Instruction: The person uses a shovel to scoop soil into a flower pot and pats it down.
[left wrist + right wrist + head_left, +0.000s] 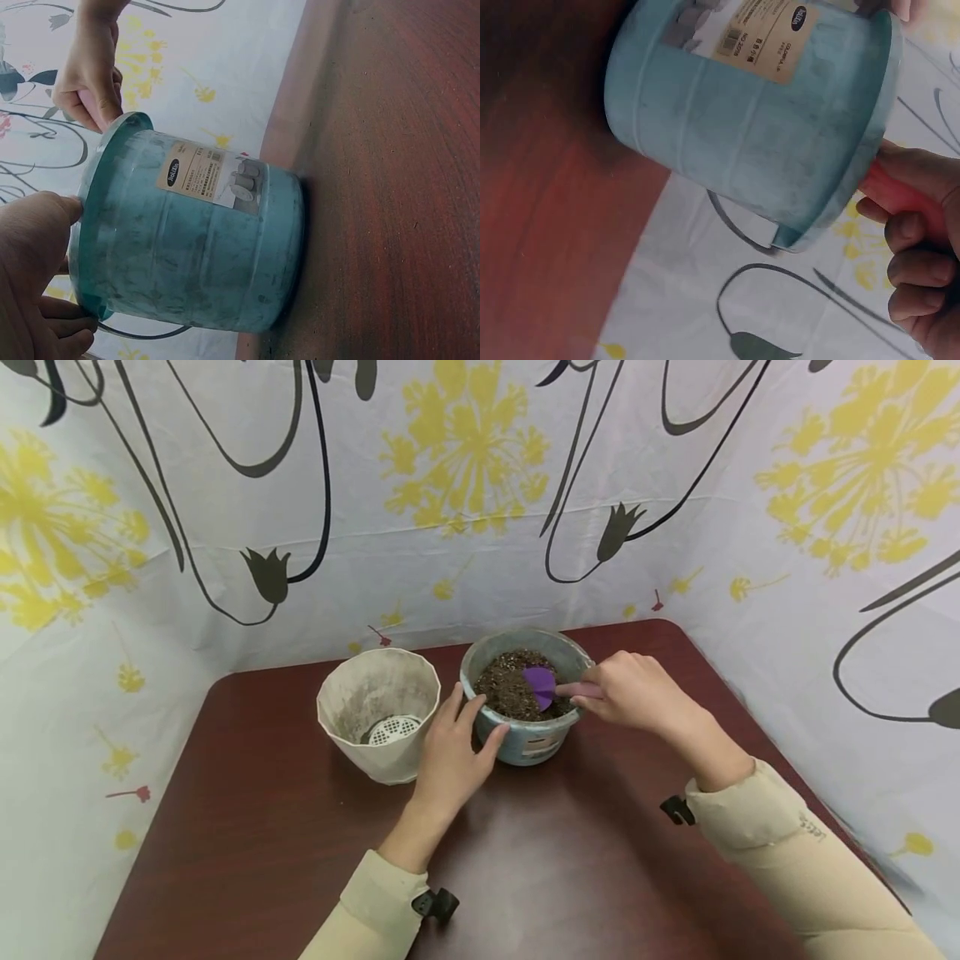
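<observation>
A light blue plastic bucket (517, 745) of dark soil (504, 689) stands near the table's back edge, a paper label (196, 174) on its side. My left hand (456, 752) holds it at the near left rim, with thumb and fingers spread along the edge, as the left wrist view also shows. In my right hand (630, 689) is the pink handle (577, 690) of a small garden trowel, gripped over the right rim. Its purple blade (540, 687) lies in the soil, the tip hidden there.
Left of the bucket stands a white faceted plant pot (375, 760), with a round perforated insert (393, 729) at its bottom. Both rest on a dark red-brown table (247, 827). A patterned cloth (360, 568) hangs close behind the table and along its sides.
</observation>
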`<state>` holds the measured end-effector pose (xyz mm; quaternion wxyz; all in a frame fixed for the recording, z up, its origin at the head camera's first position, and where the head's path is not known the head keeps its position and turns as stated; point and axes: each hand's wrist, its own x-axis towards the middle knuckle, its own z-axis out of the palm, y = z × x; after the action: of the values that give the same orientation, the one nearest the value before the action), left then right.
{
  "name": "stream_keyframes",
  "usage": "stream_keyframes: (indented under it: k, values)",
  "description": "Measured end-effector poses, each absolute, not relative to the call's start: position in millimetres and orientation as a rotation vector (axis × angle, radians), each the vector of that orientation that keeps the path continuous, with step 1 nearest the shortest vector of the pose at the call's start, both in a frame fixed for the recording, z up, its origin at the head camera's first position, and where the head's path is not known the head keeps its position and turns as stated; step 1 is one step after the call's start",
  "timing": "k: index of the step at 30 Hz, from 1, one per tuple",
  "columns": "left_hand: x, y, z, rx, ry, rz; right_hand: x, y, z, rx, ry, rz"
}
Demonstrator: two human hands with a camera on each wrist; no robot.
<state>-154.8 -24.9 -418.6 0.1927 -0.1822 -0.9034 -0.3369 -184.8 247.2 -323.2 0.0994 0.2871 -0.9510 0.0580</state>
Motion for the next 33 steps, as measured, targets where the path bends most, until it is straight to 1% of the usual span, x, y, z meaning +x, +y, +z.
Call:
stream_keyframes:
  k: [9, 22, 33]
  values:
    - [-154, -25, -419, -0.480, -2.532, -0.959, -188, 251, -341, 0.717, -2.787, 0.511]
    - [-159, -24, -416, -0.455, -2.469, -0.934, -185, 264, -353, 0.674, -2.653, 0.678]
    - [-158, -24, -414, -0.458, -2.465, -0.921, -178, 274, -353, 0.588, -2.657, 0.755]
